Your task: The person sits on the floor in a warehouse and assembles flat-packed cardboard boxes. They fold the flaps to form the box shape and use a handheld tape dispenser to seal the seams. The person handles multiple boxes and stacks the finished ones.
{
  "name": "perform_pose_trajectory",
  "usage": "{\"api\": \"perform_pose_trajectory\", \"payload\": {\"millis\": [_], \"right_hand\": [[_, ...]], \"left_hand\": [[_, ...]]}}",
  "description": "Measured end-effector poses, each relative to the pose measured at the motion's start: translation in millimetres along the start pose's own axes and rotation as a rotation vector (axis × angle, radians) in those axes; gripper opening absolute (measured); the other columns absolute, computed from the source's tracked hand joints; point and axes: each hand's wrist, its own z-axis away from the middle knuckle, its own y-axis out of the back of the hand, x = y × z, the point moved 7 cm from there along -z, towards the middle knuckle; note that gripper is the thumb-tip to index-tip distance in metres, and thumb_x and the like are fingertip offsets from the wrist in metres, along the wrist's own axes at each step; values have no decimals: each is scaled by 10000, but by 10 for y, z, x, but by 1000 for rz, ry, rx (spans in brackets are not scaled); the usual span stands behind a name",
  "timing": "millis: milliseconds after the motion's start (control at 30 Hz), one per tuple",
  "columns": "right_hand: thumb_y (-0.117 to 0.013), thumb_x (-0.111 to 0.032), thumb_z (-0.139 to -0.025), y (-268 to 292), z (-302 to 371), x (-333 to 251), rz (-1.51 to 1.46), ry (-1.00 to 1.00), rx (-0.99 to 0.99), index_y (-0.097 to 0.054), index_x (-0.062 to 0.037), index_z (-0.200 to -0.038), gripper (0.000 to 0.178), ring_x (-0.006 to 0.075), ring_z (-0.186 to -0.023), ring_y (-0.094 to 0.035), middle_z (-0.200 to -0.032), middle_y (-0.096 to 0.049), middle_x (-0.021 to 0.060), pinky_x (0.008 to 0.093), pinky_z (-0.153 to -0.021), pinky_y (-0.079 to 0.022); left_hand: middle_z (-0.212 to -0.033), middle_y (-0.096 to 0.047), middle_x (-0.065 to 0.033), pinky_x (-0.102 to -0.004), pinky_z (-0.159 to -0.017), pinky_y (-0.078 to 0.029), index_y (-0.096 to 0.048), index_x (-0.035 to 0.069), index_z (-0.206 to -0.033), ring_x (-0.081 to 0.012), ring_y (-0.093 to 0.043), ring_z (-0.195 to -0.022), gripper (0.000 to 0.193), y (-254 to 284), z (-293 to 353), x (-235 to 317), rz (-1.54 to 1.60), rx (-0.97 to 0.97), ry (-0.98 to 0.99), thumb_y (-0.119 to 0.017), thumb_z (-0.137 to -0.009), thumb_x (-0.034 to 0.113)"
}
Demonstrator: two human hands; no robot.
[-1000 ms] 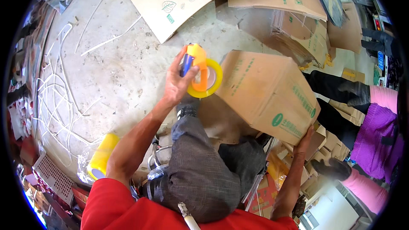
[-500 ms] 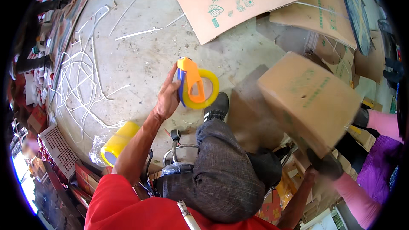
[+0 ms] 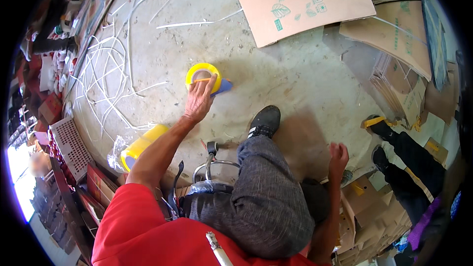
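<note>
My left hand [image 3: 201,102] is low over the concrete floor, its fingers closed on a tape dispenser. A yellow tape roll [image 3: 189,74] is mounted in it, and the blue part of the dispenser [image 3: 223,87] sticks out to the right of my fingers. Whether the dispenser touches the floor I cannot tell. Out to the right of my knee, my right hand [image 3: 338,158] is raised with loosely bent fingers and nothing in it. Left of my left forearm lies a thick yellow tape roll [image 3: 155,139], partly in clear wrap.
Loose white strapping [image 3: 106,64] is tangled on the floor at left. Flat cardboard [image 3: 305,4] lies at the far side, with stacked cartons [image 3: 394,44] to its right. A co-worker's legs [image 3: 414,167] stand at right. A metal ring stand [image 3: 209,163] is beside my knee.
My left hand has turned the tape dispenser over and lowered it. The carton the co-worker held has gone from view, and the co-worker has moved away. My right hand has come up and forward.
</note>
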Motion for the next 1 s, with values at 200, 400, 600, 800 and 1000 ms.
{"api": "perform_pose_trajectory", "payload": {"millis": [200,400,600,800,1000], "right_hand": [[-652,-261,-1046,-740,-1177,-1202,-183,89,-83,-506,76,-1397,508,208,-1172,-645,-1264,-655,154,332,-1021,-510],[-675,-397,-1020,-1510,-2085,-2556,-370,259,18,-439,28,-1452,651,276,-1190,-657,-1359,-601,148,382,-1024,-517],[-685,-371,-1007,-2000,-2196,-3147,-579,323,86,-476,62,-1354,593,177,-1057,-594,-1185,-628,114,341,-933,-482],[-604,-295,-1034,-2068,-1696,-3482,-653,492,193,-585,75,-1164,393,171,-962,-595,-1060,-642,143,331,-861,-487],[-659,-286,-1006,-1778,-1340,-3904,-327,571,41,-663,86,-864,398,113,-730,-533,-761,-634,92,354,-661,-467]], "left_hand": [[-1221,-621,-165,-493,-1016,-448,-378,71,-1566,-353,-592,-1166,881,-272,135,-173,-49,10,24,-763,-776,21],[-1244,-604,-162,-506,-1070,-403,-355,66,-1582,-361,-563,-1206,921,-479,132,-330,-72,-130,148,-804,-779,104],[-1388,-528,-221,-541,-1107,-358,-289,46,-1612,-417,-484,-1301,963,-173,206,-175,13,-36,159,-803,-803,145],[-1458,-480,-249,-539,-1112,-354,-279,17,-1604,-441,-463,-1320,922,56,299,216,91,40,260,-769,-827,95],[-1412,-504,-251,-522,-1126,-382,-388,12,-1546,-441,-484,-1314,800,424,3,735,357,58,198,-743,-830,30]]}}
